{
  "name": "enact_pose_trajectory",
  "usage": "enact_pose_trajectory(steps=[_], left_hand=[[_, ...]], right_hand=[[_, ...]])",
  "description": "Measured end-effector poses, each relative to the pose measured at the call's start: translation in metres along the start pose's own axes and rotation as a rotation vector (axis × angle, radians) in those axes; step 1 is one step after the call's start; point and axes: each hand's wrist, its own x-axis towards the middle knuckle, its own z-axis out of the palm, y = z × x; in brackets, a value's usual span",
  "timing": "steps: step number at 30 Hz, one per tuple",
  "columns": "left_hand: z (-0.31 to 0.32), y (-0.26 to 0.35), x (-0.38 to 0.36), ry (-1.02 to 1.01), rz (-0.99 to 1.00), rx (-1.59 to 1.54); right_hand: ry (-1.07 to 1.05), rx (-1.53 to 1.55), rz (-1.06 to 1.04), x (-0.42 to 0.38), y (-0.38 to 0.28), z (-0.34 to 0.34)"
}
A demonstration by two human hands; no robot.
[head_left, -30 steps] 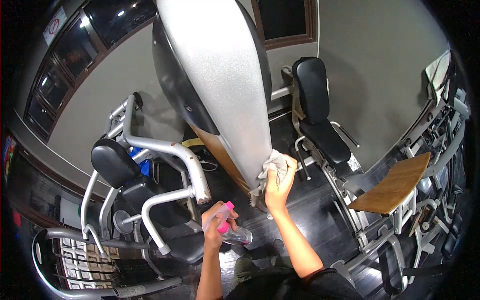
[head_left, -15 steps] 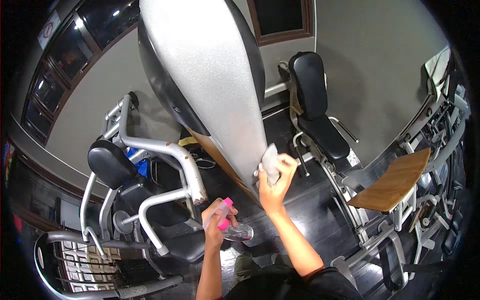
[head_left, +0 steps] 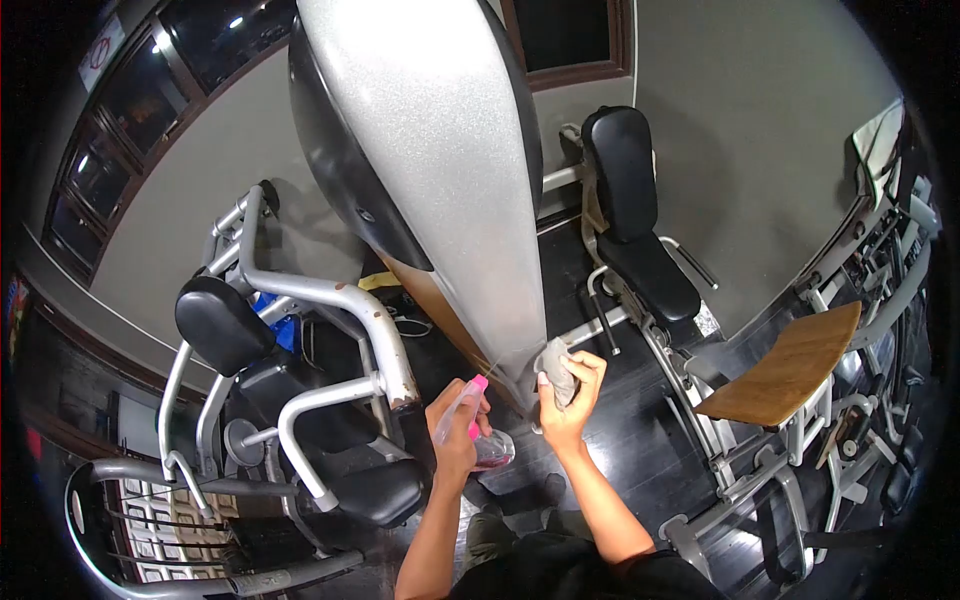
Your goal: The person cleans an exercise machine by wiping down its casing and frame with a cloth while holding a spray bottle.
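My left hand (head_left: pixel 455 425) is wrapped round a clear spray bottle (head_left: pixel 495 453) with a pink nozzle and a little reddish liquid inside. Its nozzle points at the lower part of a tall silver-grey machine cover (head_left: pixel 450 150), and thin streaks of spray show in front of it. In my right hand (head_left: pixel 570 395) a crumpled grey cloth (head_left: pixel 558 372) is pinched between thumb and fingers, just right of the cover's narrow lower end. The cover has glossy black sides and widens toward the top.
At left stands a grey-framed exercise machine (head_left: pixel 350 295) with a black padded seat (head_left: pixel 225 325). Another machine with a black backrest (head_left: pixel 620 175) is behind at right. A wooden board (head_left: pixel 785 365) on a metal frame lies further right. The floor (head_left: pixel 640 440) is dark and shiny.
The cloth has come down and right, off the cover's surface. My left hand has moved up and right with the bottle, and spray now leaves the nozzle.
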Motion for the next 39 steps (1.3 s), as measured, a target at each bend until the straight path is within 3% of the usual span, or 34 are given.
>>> enact_pose_trajectory(steps=[4,8,11,13,15,17,21,27,30,35,37,38,39], left_hand=[[-0.001,0.004,-0.002,0.010,0.002,0.022],[-0.014,-0.004,-0.012,-0.001,-0.052,0.021],[-0.025,-0.011,-0.021,0.013,-0.089,0.019],[-0.029,-0.013,-0.024,0.005,-0.092,0.005],[-0.031,-0.012,-0.026,-0.020,-0.123,0.013],[-0.028,-0.007,-0.024,-0.014,-0.132,0.089],[-0.027,-0.009,-0.024,-0.031,-0.123,0.054],[-0.027,-0.014,-0.026,-0.065,-0.102,-0.024],[-0.028,-0.015,-0.025,-0.078,-0.121,-0.010],[-0.021,-0.014,-0.020,-0.061,-0.164,0.050],[-0.022,-0.015,-0.019,-0.074,-0.142,-0.015],[-0.023,-0.017,-0.018,-0.078,-0.146,-0.013],[-0.025,-0.019,-0.017,-0.080,-0.138,-0.010]], right_hand=[[-0.047,-0.040,-0.180,0.023,-0.020,0.022],[-0.031,-0.129,-0.337,-0.016,0.033,0.033],[-0.203,-0.226,-0.259,-0.061,0.069,0.013],[-0.313,-0.189,0.036,-0.069,0.070,0.005],[-0.291,-0.120,0.062,-0.060,0.063,0.008],[-0.082,-0.029,0.025,-0.032,0.037,0.021],[0.051,0.009,-0.039,0.027,-0.004,0.032],[0.028,0.009,0.252,-0.027,0.042,0.020],[-0.035,0.057,0.559,-0.046,0.077,0.010],[-0.136,0.193,0.548,0.023,0.020,0.010],[-0.095,0.234,0.439,0.037,-0.010,0.015],[-0.055,0.135,0.289,0.038,-0.017,0.019],[-0.051,0.132,0.293,0.031,-0.013,0.024]])
